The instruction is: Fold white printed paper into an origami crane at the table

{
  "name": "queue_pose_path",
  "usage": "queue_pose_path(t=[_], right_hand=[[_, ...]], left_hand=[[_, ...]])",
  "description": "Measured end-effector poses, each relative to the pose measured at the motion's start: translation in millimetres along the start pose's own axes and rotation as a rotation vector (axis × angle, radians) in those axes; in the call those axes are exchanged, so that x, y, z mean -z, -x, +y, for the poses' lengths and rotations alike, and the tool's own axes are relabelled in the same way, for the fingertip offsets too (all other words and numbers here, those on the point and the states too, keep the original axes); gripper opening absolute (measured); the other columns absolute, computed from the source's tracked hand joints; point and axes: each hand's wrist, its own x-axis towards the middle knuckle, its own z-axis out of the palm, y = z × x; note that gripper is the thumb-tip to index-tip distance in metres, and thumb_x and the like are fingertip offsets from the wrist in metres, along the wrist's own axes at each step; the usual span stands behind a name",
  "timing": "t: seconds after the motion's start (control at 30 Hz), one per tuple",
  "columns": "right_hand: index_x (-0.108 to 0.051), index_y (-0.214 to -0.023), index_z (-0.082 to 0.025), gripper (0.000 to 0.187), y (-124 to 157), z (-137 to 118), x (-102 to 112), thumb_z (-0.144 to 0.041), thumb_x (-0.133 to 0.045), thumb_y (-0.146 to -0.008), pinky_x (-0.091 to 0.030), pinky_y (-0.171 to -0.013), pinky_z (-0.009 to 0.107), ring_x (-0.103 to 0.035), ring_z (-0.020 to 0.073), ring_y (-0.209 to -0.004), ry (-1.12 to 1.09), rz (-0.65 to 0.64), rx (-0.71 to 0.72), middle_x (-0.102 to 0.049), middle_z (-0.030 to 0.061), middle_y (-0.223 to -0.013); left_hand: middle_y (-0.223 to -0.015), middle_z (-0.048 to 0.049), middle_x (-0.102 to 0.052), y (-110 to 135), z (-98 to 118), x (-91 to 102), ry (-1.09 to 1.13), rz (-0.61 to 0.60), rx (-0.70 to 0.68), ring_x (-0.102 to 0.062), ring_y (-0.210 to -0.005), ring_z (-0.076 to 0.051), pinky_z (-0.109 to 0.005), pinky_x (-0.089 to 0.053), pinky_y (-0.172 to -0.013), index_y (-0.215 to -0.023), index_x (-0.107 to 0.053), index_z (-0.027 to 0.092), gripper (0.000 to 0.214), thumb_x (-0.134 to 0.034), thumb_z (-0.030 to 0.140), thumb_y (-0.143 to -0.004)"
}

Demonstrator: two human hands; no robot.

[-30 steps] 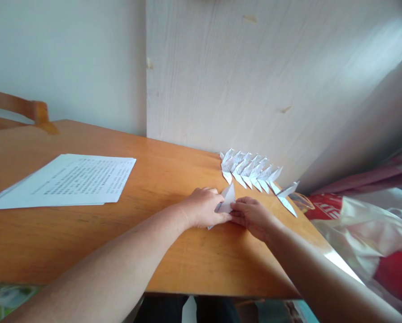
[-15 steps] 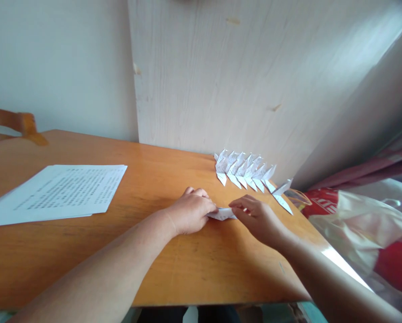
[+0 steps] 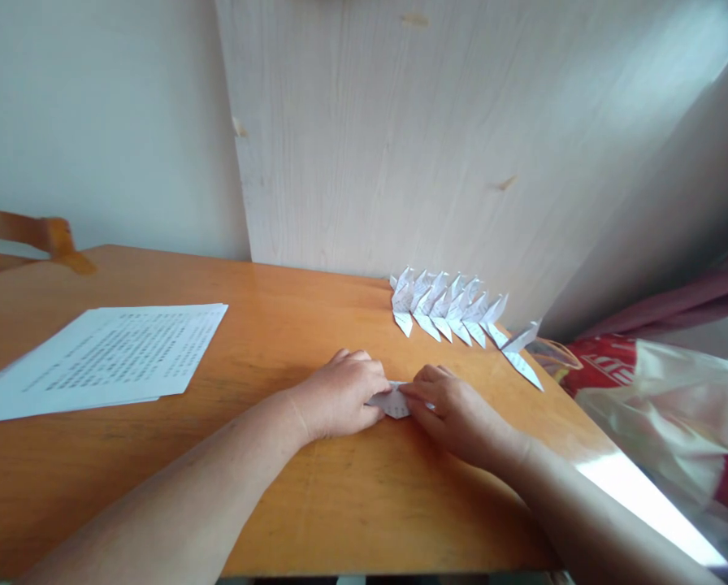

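A small folded piece of printed paper (image 3: 396, 401) lies low over the table between my two hands. My left hand (image 3: 347, 393) grips its left end, fingers closed over the edge. The right end is pinched by my right hand (image 3: 450, 408), whose thumb and fingers press together on it. Both hands hide the ends of the paper, so only its middle shows. Beyond them, several folded paper pieces (image 3: 440, 305) with pointed tips stand in close rows, and one more folded piece (image 3: 522, 357) sits apart at their right.
At the left lies a stack of printed sheets (image 3: 126, 353) on the wooden table (image 3: 279, 504). A pale board (image 3: 364, 146) rises behind the table. A chair back (image 3: 59, 240) shows at far left. Red and cream bags (image 3: 656, 390) lie beyond the right edge.
My right hand has moved left along the folded paper and now pinches it nearer the middle. The paper has turned to show more of its printed face. The camera view has shifted slightly.
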Motion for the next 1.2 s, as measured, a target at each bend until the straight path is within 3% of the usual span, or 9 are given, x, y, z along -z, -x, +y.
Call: queue_pose_path(t=[0.13, 0.27, 0.5, 0.87, 1.2], right_hand=[[-0.065, -0.100, -0.020, 0.022, 4, 1, -2, -0.009, -0.053, -0.085, -0.044, -0.077, 0.032, -0.056, 0.0212, -0.087, -0.044, 0.055, -0.027, -0.062, 0.0070, -0.092], [-0.060, -0.096, -0.022, 0.021, 9, -4, -1, -0.010, -0.060, -0.078, -0.044, -0.080, 0.035, -0.055, 0.0224, -0.090, -0.031, 0.081, 0.020, -0.061, 0.0060, -0.096], [-0.062, -0.095, -0.022, 0.010, 7, 0, -3, -0.021, -0.065, -0.085, -0.044, -0.078, 0.034, -0.055, 0.0213, -0.090, -0.045, 0.056, 0.075, -0.061, 0.0053, -0.096], [-0.067, -0.096, -0.023, 0.010, 8, 5, -6, -0.020, -0.058, -0.094, -0.045, -0.076, 0.033, -0.055, 0.0195, -0.086, -0.077, 0.005, 0.115, -0.061, 0.0045, -0.092], [-0.069, -0.102, -0.024, 0.017, 8, 6, -5, -0.020, -0.053, -0.097, -0.044, -0.077, 0.033, -0.056, 0.0195, -0.086, -0.111, 0.008, 0.117, -0.062, 0.0049, -0.093]], left_hand=[[-0.086, -0.0032, -0.066, 0, 1, 0.9, -0.015, -0.011, 0.004, -0.057, -0.093, -0.022, -0.035, -0.040, -0.083, -0.083, -0.068, 0.025, 0.009, -0.059, 0.028, -0.086], [-0.083, -0.0033, -0.066, 0, 3, 3.2, -0.013, -0.025, 0.017, -0.056, -0.096, -0.024, -0.035, -0.039, -0.083, -0.082, -0.067, 0.024, 0.009, -0.060, 0.029, -0.086], [-0.095, -0.0052, -0.065, 1, 3, 1.5, 0.036, 0.017, 0.103, -0.057, -0.095, -0.024, -0.035, -0.041, -0.084, -0.097, -0.067, 0.025, 0.013, -0.061, 0.032, -0.087], [-0.087, -0.0009, -0.070, 1, 5, 5.6, 0.058, -0.010, 0.036, -0.054, -0.098, -0.024, -0.037, -0.037, -0.084, -0.083, -0.066, 0.024, 0.008, -0.059, 0.021, -0.087], [-0.086, -0.0007, -0.070, 1, 4, 3.2, 0.049, 0.004, 0.058, -0.054, -0.097, -0.024, -0.036, -0.035, -0.083, -0.080, -0.066, 0.023, 0.011, -0.065, 0.032, -0.086]])
